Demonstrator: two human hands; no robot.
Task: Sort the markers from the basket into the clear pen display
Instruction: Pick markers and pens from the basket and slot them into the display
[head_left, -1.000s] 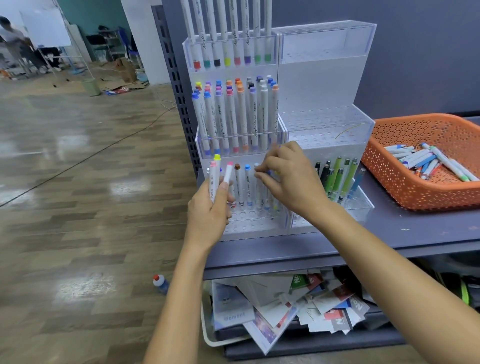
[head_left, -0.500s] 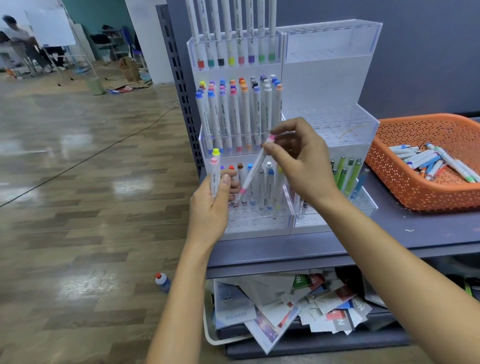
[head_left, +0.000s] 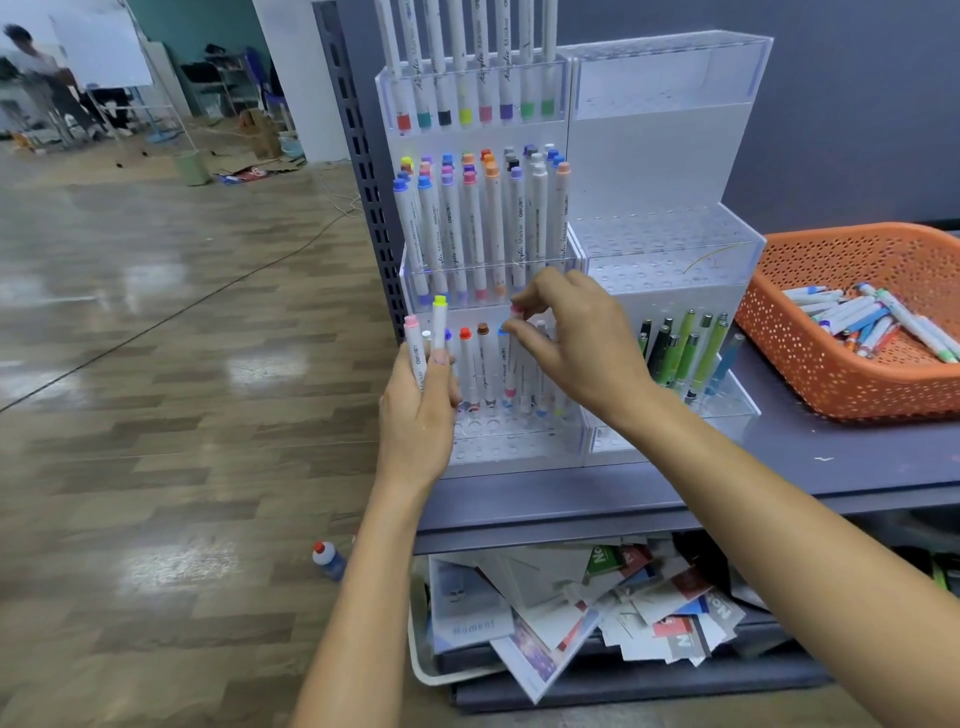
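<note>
The clear pen display (head_left: 660, 244) stands on the grey shelf, its left tiers filled with white markers. My right hand (head_left: 576, 343) pinches the top of a pink-capped marker (head_left: 512, 358) that stands upright in the lowest left tier among other markers. My left hand (head_left: 418, 415) grips two markers upright in front of the display's left edge, a pink-capped one (head_left: 413, 343) and a yellow-green-capped one (head_left: 440, 322). The orange basket (head_left: 841, 384) at the right holds several loose markers (head_left: 862, 319).
Green, black and blue pens (head_left: 685, 353) stand in the lowest right tier. The grey shelf (head_left: 779, 462) carries the display and the basket. Papers and booklets (head_left: 597, 608) fill the space below. A small bottle (head_left: 327, 558) lies on the wooden floor at the left.
My right hand took the pink-capped marker from my left hand, swung it upright and lowered it into the lowest left tier. My left hand now holds two markers.
</note>
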